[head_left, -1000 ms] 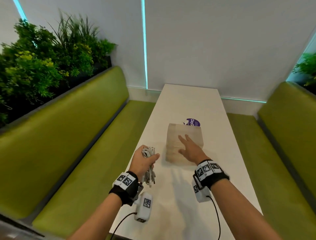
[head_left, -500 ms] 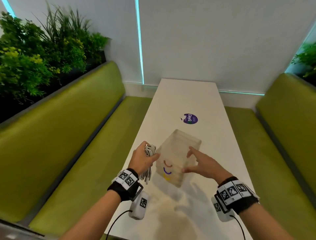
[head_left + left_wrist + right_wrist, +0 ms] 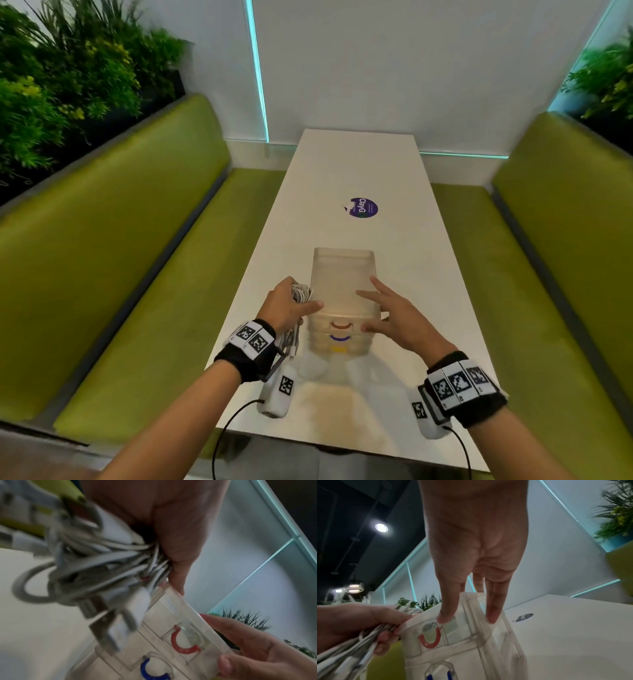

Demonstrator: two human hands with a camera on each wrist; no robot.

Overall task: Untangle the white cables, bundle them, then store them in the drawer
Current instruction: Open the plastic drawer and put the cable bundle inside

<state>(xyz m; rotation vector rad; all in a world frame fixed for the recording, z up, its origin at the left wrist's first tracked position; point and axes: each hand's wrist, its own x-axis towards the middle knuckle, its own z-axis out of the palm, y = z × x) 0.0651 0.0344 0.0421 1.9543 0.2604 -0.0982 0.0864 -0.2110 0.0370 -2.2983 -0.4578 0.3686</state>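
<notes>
A translucent drawer unit [image 3: 342,284] stands on the white table [image 3: 359,164], its front with red [image 3: 339,325], blue and yellow handles facing me. My left hand [image 3: 287,306] grips a bundle of white cables [image 3: 299,293] against the unit's left side, thumb touching the unit's top edge. Cable plugs [image 3: 120,622] hang below the fist. My right hand [image 3: 387,308] rests on the unit's top with fingers straight and spread, thumb [image 3: 447,615] at the upper front edge near the red handle [image 3: 429,641]. All drawers look closed.
A purple round sticker [image 3: 363,208] lies on the table beyond the unit. Green benches run along the left [image 3: 137,274] and right [image 3: 548,274] of the table. Plants [image 3: 68,85] stand behind the left bench. The table's near edge is just below my wrists.
The drawer unit lay flat under my right hand, was tipped up, and now stands upright closer to me. My left hand moved the cable bundle against its side.
</notes>
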